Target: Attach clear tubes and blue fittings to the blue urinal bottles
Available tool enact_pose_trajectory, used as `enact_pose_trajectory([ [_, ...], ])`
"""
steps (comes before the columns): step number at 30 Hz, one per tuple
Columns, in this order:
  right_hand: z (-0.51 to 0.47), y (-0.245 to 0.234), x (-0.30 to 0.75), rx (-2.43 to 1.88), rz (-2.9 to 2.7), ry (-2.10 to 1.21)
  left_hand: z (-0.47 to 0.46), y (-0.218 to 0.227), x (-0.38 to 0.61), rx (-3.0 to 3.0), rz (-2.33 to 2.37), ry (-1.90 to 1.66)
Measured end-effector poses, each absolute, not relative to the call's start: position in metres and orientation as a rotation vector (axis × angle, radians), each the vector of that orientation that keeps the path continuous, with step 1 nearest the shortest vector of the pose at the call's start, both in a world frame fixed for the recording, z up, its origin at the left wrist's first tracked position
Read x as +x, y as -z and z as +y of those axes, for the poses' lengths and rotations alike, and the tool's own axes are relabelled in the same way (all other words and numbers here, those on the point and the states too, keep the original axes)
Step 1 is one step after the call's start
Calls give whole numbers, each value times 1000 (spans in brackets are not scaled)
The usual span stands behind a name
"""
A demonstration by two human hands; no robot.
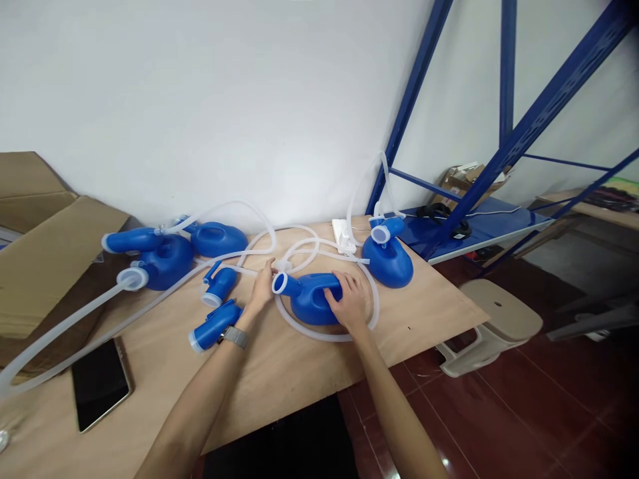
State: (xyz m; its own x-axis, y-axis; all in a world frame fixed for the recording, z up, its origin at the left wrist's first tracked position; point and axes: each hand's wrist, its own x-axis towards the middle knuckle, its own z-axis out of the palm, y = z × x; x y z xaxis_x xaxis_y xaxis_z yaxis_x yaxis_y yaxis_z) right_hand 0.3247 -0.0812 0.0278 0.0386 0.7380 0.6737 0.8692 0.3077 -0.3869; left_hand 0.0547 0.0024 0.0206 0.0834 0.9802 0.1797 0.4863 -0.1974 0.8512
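Note:
A blue plastic urinal bottle (313, 306) with a white-rimmed open neck lies on its side on the table, mouth towards the left. My right hand (348, 301) grips it by the handle, fingers over the top and thumb in the handle gap. Just behind the neck, my left hand (262, 287) is closed on a translucent white cap (283, 265); its fingers are partly hidden. Clear hose (304, 332) loops over the table around the bottle. Two loose blue spout pieces (219, 286) with white rims lie left of my left wrist.
More blue bottles with hoses stand at the left (170, 263) and at the right (388, 263). A white power strip (343, 236) lies by the wall. A phone (101, 382) and an open cardboard box (54, 266) are at the left. A stool (499, 313) stands beyond the right edge, near blue shelving (449, 236).

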Motion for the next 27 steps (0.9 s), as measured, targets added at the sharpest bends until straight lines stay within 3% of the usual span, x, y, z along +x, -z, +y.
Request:
enact_pose_trajectory([
  [11, -82, -28, 326, -1447, -1723, 168, 7, -36, 53, 1925, 1384, -1008],
  [23, -80, -24, 326, -1428, -1710, 148, -11, -121, 32, 2013, 1383, -1464],
  [27, -79, -23, 326, -1423, -1689, 159, -20, -121, 36, 2276, 1389, -1700],
])
